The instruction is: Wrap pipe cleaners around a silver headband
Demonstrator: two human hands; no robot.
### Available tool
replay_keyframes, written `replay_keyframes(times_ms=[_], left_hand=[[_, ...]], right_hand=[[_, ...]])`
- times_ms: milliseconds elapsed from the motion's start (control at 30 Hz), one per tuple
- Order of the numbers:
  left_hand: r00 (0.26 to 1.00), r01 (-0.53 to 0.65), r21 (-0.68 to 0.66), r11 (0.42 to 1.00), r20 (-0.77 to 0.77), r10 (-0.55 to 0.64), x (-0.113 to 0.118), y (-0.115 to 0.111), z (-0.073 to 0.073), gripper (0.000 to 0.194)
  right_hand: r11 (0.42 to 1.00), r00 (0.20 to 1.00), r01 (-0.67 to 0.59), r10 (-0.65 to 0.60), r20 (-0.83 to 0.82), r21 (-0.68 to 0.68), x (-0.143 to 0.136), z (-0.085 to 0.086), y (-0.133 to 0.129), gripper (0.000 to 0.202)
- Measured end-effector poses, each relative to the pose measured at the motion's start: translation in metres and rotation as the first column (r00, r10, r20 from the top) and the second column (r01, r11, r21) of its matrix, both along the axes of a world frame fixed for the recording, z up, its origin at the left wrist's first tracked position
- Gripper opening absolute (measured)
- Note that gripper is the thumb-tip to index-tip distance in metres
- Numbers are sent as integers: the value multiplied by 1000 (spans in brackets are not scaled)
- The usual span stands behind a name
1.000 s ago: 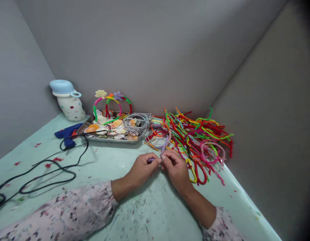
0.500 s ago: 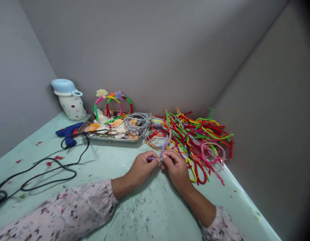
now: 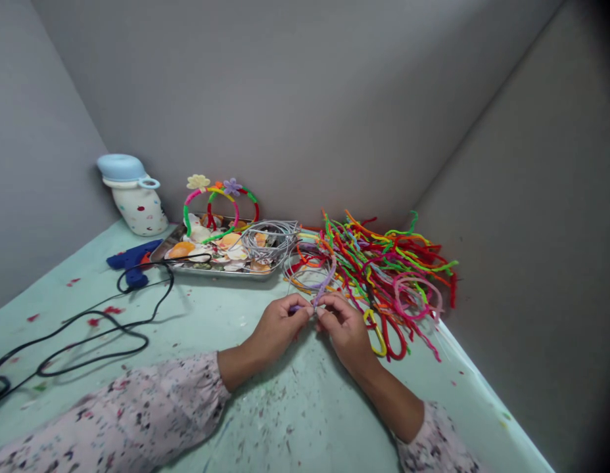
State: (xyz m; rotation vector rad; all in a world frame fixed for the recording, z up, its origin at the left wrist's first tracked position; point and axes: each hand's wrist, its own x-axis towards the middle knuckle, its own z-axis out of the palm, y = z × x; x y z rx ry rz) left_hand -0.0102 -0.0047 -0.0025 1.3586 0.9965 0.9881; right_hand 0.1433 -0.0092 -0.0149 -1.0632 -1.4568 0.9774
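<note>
My left hand (image 3: pixel 284 323) pinches a purple pipe cleaner (image 3: pixel 321 293) between thumb and fingers. Close against it, my right hand (image 3: pixel 342 322) grips the same pipe cleaner, and the fingertips of both hands nearly meet. A purple part rises from the fingers toward a ring of grey wire (image 3: pixel 305 288) just behind; whether they are joined is unclear. The fingertips hide the gripped part. To the right of my right hand lie scissors with yellow and red handle loops (image 3: pixel 394 338).
A metal tray (image 3: pixel 221 270) holds shells, coiled grey wire (image 3: pixel 270 240) and two colourful hoops with flowers. At the left are a blue glue gun (image 3: pixel 135 257), its black cord (image 3: pixel 102 314) and a bottle (image 3: pixel 140 207). Many pipe cleaners (image 3: pixel 384 263) are piled at the right.
The purple strand above my fingers now leans more to the right and shows less length. Both hands stay together in almost the same place. The whole view has shifted slightly.
</note>
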Motion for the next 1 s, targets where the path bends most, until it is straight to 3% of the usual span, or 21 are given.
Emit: replay_keyframes(times_ms=[367,600,833,1000], left_hand=[[998,8,-19,1000,64,-7,1,2,-5,10],[1000,-13,35,999,15,12,1,3,-10,9],[1000,-5,35,999,-4,5,1,2,-6,10],[1000,-16,11,1000,-2,16,2,1,-4,14]], right_hand=[[995,999,49,-49,9,-85,-2,0,0,14],[997,999,31,-29,24,-69,-1,-1,0,13],[998,994,64,-62,94,-13,-1,1,1,16],[998,997,56,-54,55,-38,-2,2,1,19]])
